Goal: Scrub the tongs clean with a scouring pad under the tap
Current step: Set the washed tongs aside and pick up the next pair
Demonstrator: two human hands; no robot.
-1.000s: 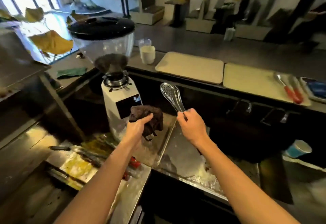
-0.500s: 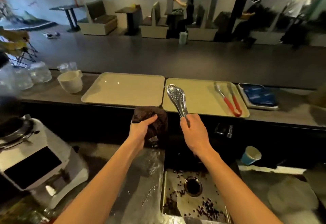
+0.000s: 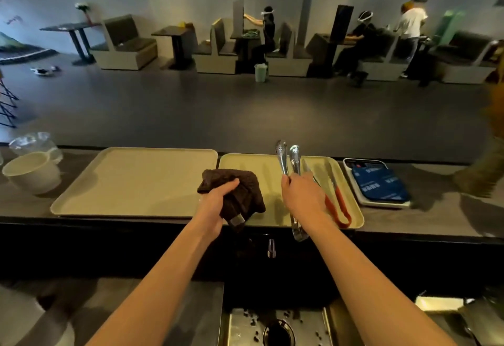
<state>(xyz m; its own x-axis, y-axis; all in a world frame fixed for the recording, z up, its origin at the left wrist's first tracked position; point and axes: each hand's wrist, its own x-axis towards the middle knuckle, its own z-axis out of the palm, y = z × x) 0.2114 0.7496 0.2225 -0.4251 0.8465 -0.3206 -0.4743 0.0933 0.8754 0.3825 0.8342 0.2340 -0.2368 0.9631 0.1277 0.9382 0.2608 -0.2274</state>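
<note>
Near frame centre the right hand (image 3: pixel 302 195) grips the steel tongs (image 3: pixel 289 165) upright, tips apart; the left hand (image 3: pixel 218 201) clutches the dark scouring pad (image 3: pixel 240 190); scrubbing looks not yet begun. Next, both must drop towards the sink (image 3: pixel 240 324) at bottom centre; red-handled tongs (image 3: pixel 338 204) lie on the tray (image 3: pixel 259 165) behind

The tongs (image 3: pixel 289 165) are shiny, smooth metal with tiny holes in the ends. The scouring pad (image 3: pixel 240 195) looks like rough, dark brown cloth. The two trays (image 3: pixel 131 179) look like smooth, matt plastic. The sink (image 3: pixel 240 324) is shiny metal.
</note>
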